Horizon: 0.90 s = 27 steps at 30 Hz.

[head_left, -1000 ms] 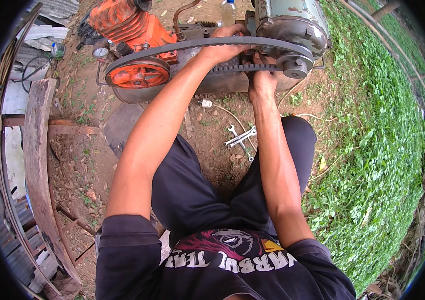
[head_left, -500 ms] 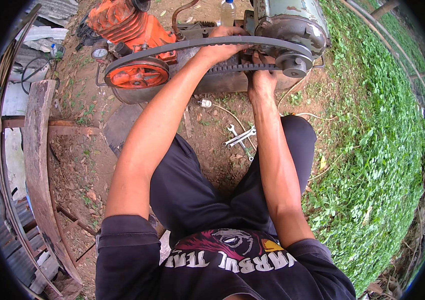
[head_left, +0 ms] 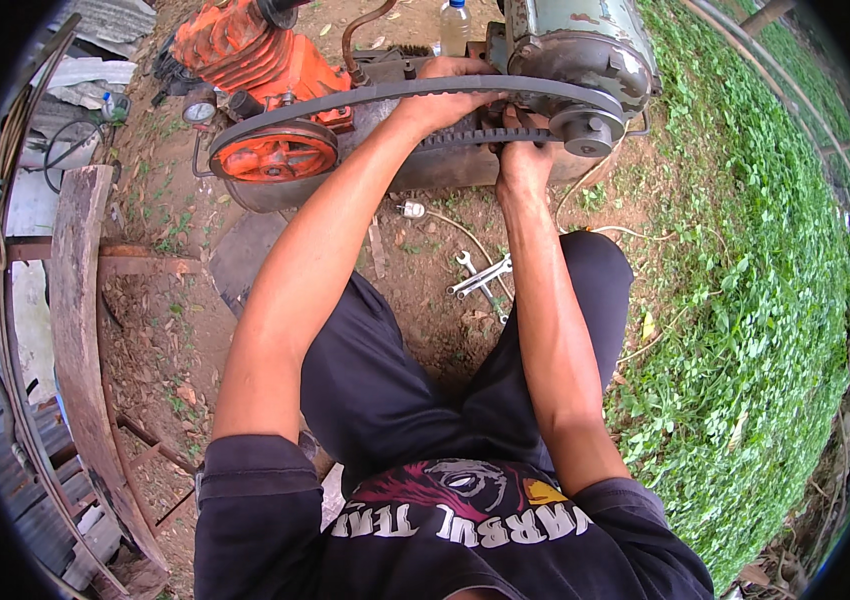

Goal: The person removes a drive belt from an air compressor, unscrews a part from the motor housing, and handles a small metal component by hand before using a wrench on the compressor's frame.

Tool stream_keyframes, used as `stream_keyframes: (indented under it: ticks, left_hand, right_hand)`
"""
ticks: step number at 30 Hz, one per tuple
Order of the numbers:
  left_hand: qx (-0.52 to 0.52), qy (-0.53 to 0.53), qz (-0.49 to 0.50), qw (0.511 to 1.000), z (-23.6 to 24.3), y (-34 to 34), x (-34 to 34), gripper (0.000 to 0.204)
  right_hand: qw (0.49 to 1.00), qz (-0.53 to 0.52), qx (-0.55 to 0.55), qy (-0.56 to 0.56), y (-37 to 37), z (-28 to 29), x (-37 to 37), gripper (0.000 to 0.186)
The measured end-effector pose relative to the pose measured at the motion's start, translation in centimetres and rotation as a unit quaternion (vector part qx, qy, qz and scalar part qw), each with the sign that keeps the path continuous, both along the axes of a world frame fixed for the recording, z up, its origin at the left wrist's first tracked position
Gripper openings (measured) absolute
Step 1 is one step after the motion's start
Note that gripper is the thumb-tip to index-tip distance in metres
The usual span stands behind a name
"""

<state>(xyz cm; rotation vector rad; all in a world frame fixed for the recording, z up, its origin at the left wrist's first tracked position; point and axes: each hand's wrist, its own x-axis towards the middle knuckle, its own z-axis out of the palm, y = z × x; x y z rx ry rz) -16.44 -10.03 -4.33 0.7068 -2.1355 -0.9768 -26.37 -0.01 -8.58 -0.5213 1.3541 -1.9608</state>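
Observation:
A black toothed drive belt runs between the orange pulley wheel of the compressor pump and the small grey pulley of the motor. My left hand reaches behind the belt's upper run, its fingers bent toward the motor's mount. From below, my right hand comes up at the lower run, fingers curled in between the two runs under the motor. Both hands look closed around small parts there. The belt and shadow hide their fingertips and whatever they grip.
Under the pump and motor lies a grey tank. Several wrenches rest on the dirt between my legs, near a white plug with its cord. A plastic bottle stands behind the tank. To the left is a wooden plank; grass grows right.
Hardly anything differs. Both hands stay at the motor's mount, with only slight finger movement at most, and the whole view has shifted a little.

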Motion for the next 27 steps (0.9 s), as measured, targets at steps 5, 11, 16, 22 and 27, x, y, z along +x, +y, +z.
stream_keyframes:
  ticks: [5, 11, 16, 22, 27]
  left_hand:
    - [0.013, 0.005, -0.019, 1.0, -0.3, -0.4, -0.2, 0.021]
    - [0.035, -0.009, -0.015, 0.999, -0.2, -0.8, 0.0, 0.02]
    - [0.037, 0.03, -0.031, 0.998, -1.0, -1.2, 0.0, 0.022]
    - [0.043, 0.01, -0.005, 0.999, -0.3, -0.2, -0.6, 0.026]
    - [0.042, -0.001, 0.002, 0.999, 0.1, 0.1, -0.4, 0.025]
  right_hand:
    - [0.998, 0.014, -0.01, 0.054, -0.6, -1.0, -1.1, 0.018]
    - [0.999, 0.026, 0.023, 0.009, 0.2, 1.4, -0.2, 0.013]
    - [0.998, 0.028, 0.045, 0.021, 0.3, 1.9, -0.3, 0.013]
    - [0.999, 0.026, -0.001, -0.045, 0.0, 1.3, 0.1, 0.01]
    - [0.996, 0.049, 0.012, -0.067, 0.1, 1.3, -0.3, 0.011]
